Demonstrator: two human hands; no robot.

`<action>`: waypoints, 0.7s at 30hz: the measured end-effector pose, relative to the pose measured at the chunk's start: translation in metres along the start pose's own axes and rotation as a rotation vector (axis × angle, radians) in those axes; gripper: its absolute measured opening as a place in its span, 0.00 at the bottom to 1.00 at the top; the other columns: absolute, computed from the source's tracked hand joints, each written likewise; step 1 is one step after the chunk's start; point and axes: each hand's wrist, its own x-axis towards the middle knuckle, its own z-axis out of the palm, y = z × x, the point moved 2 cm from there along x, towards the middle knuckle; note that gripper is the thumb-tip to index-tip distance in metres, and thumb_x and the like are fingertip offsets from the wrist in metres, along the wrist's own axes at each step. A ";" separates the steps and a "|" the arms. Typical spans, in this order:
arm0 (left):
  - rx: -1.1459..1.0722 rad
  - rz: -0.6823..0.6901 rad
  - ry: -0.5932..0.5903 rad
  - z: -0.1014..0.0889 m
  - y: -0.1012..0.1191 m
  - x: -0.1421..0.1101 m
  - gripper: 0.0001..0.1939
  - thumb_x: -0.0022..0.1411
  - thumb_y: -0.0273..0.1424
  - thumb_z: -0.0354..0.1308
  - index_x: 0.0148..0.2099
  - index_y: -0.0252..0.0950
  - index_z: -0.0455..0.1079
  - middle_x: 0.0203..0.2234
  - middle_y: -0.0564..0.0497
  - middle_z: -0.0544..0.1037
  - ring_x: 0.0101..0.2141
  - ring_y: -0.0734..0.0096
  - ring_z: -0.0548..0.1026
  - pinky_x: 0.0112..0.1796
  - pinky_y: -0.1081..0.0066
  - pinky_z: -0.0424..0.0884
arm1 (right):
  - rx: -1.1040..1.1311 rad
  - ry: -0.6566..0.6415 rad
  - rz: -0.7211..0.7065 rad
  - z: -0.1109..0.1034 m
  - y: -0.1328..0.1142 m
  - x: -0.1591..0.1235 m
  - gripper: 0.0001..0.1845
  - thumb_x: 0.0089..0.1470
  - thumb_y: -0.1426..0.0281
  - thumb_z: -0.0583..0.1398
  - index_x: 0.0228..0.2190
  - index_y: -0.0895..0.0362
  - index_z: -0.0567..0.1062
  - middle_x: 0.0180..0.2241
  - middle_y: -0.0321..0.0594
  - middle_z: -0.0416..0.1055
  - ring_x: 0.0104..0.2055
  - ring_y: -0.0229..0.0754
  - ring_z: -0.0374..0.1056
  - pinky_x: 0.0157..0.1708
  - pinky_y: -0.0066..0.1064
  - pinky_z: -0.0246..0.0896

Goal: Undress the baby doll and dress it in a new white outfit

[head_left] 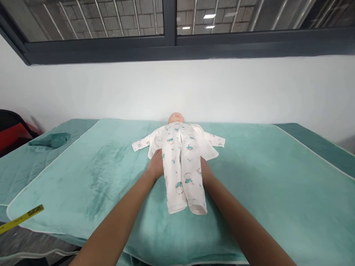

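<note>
A baby doll [176, 118] lies on its back, its head toward the wall. It wears a white printed baby shirt [156, 139], and the sleeves spread out to both sides. White baby pants [173, 173] with cartoon prints lie over the doll's front, legs pointing toward me. My left hand [156, 162] is at the left edge of the pants, just below the shirt hem. On the opposite edge is my right hand [205, 171], partly behind the pants. The cloth hides most fingers of both hands, so their grip does not show. Hidden too are the doll's legs.
A green plush cover [263, 192] with white piping spreads under the doll. Folded green cloth [51, 140] lies at the left. A red and black bag [13, 133] stands at the far left, and a yellow strip [22, 218] juts in below. Behind is a white wall [111, 88].
</note>
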 end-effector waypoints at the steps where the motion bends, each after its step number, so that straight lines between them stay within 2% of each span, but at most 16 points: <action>1: 0.006 -0.010 0.006 0.000 0.000 -0.001 0.14 0.63 0.31 0.52 0.49 0.36 0.72 0.42 0.42 0.77 0.46 0.53 0.71 0.48 0.57 0.67 | -0.028 -0.011 -0.014 -0.001 -0.002 0.000 0.15 0.56 0.64 0.57 0.44 0.53 0.76 0.47 0.47 0.74 0.50 0.55 0.69 0.49 0.44 0.67; 7: 0.066 -0.042 0.045 -0.003 -0.006 -0.014 0.12 0.64 0.28 0.49 0.43 0.34 0.73 0.38 0.41 0.76 0.43 0.54 0.72 0.43 0.57 0.68 | -0.237 -0.012 -0.166 -0.008 -0.001 0.006 0.13 0.56 0.70 0.57 0.40 0.59 0.78 0.47 0.51 0.74 0.53 0.58 0.66 0.55 0.45 0.59; 11: 0.089 -0.021 0.055 -0.013 -0.011 -0.035 0.12 0.63 0.25 0.47 0.43 0.34 0.71 0.41 0.41 0.75 0.46 0.56 0.71 0.45 0.57 0.68 | -0.283 -0.009 -0.232 -0.009 0.007 0.006 0.14 0.56 0.72 0.56 0.42 0.59 0.78 0.46 0.50 0.75 0.54 0.55 0.66 0.58 0.46 0.56; 16: 0.141 0.109 0.060 -0.028 -0.014 -0.061 0.15 0.63 0.22 0.47 0.46 0.38 0.71 0.49 0.44 0.75 0.54 0.58 0.67 0.49 0.57 0.66 | -0.397 -0.107 -0.385 -0.011 0.011 -0.010 0.15 0.56 0.76 0.56 0.41 0.54 0.79 0.44 0.44 0.77 0.53 0.48 0.68 0.61 0.46 0.55; 21: 0.173 0.146 0.048 -0.033 -0.017 -0.075 0.16 0.63 0.21 0.47 0.46 0.40 0.73 0.51 0.45 0.74 0.56 0.57 0.67 0.50 0.55 0.66 | -0.429 -0.163 -0.458 -0.018 0.009 -0.031 0.16 0.54 0.80 0.55 0.36 0.53 0.80 0.43 0.40 0.78 0.51 0.45 0.70 0.59 0.44 0.57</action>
